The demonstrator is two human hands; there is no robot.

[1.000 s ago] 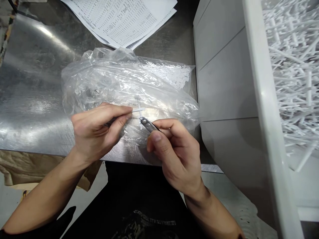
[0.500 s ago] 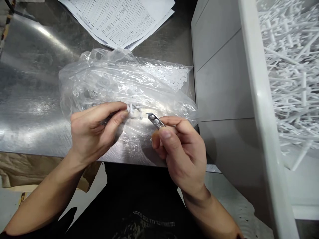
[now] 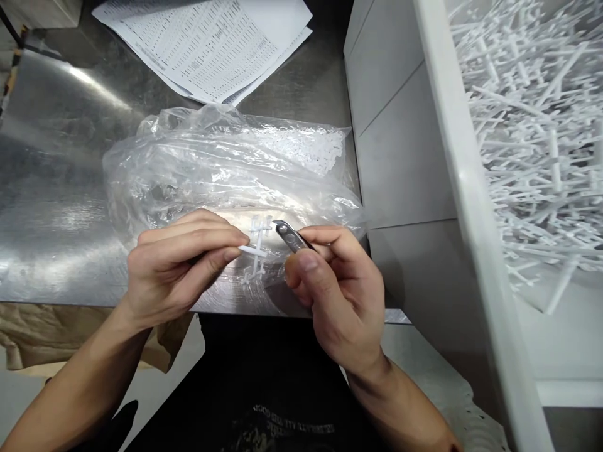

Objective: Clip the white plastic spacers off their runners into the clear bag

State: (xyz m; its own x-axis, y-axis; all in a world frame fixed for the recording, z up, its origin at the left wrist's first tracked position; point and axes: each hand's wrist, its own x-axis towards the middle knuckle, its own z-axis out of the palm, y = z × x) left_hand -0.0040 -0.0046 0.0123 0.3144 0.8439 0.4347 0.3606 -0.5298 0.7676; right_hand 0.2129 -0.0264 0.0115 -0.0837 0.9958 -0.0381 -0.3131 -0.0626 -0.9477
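Head view: the left hand's thumb and forefinger (image 3: 232, 243) are closed on the stem of a white plastic sprue (image 3: 258, 252), whose crossbar, with small branched ends, lies just past the fingertips. The right hand (image 3: 342, 292) has its thumb and bent fingers gripping metal nail clippers (image 3: 293, 237), tip towards the sprue's far branched end and just beside it; I cannot tell whether they touch. Both hands are above the near edge of a metal worktop (image 3: 51, 213). Beyond them a crumpled clear plastic bag (image 3: 188, 160) lies across it, with small white pieces (image 3: 320, 150) showing through plastic at its far right. Farther back are printed sheets (image 3: 202, 47). To the right stands a white bin (image 3: 464, 182) holding many loose white sprues (image 3: 527, 125).
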